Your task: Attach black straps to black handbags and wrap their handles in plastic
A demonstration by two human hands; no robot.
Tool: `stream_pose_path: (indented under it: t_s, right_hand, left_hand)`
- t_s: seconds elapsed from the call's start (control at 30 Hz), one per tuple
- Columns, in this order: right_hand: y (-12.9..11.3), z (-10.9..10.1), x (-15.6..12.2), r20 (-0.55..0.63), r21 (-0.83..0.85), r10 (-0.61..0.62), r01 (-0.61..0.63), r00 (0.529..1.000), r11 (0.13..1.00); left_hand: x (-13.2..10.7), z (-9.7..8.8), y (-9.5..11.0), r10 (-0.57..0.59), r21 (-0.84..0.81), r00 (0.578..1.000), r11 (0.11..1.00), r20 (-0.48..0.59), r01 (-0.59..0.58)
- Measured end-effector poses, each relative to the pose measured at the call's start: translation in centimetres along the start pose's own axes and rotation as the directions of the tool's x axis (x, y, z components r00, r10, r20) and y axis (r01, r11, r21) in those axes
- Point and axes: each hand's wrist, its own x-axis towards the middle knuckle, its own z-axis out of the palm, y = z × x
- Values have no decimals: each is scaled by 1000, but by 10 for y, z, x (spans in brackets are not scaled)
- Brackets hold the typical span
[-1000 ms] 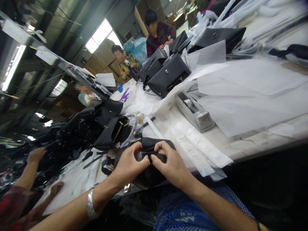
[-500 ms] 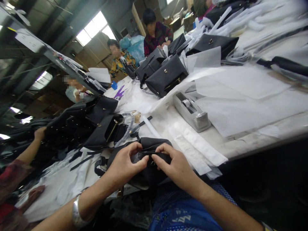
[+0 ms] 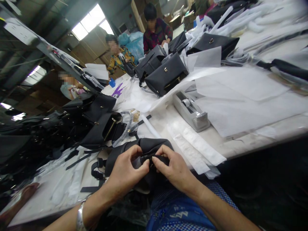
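A black bag (image 3: 156, 143) rests at the near edge of the table, in front of my body. My left hand (image 3: 131, 165) pinches a dark edge of it between thumb and fingers. Close beside it, my right hand (image 3: 172, 166) grips the same edge, the two thumb tips almost meeting. A small shiny metal piece shows by the thumbs, too small to name. The bag's lower part hangs toward my lap and is partly hidden by my hands. A black strap (image 3: 97, 168) loops out at the bag's left.
A grey tape dispenser (image 3: 191, 110) and white padded strips (image 3: 194, 144) lie to the right. Finished-looking black handbags (image 3: 166, 73) stand farther back. More black bags (image 3: 101, 128) pile up at left. A co-worker's hand (image 3: 29, 191) rests at far left; other people sit behind.
My hands stay on the bag's edge with only a slight shift of the fingers. At left, a co-worker's raised arm has left the view, and the camera has turned a little.
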Motion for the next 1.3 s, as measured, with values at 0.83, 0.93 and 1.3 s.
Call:
stream_pose_path:
  t_s: [0.83, 0.93, 1.3]
  right_hand:
    - [-103, 35, 39, 622, -480, -410, 738, 667, 474]
    - [-105, 48, 51, 698, -523, -237, 707, 676, 475]
    - [-143, 29, 74, 716, -600, 14, 606, 698, 522]
  left_hand:
    - [-54, -84, -80, -13, -387, 962, 917, -273, -98]
    - [-82, -79, -133, -88, -289, 959, 957, -269, 7]
    - [-144, -30, -308, -111, 126, 951, 980, -289, 152]
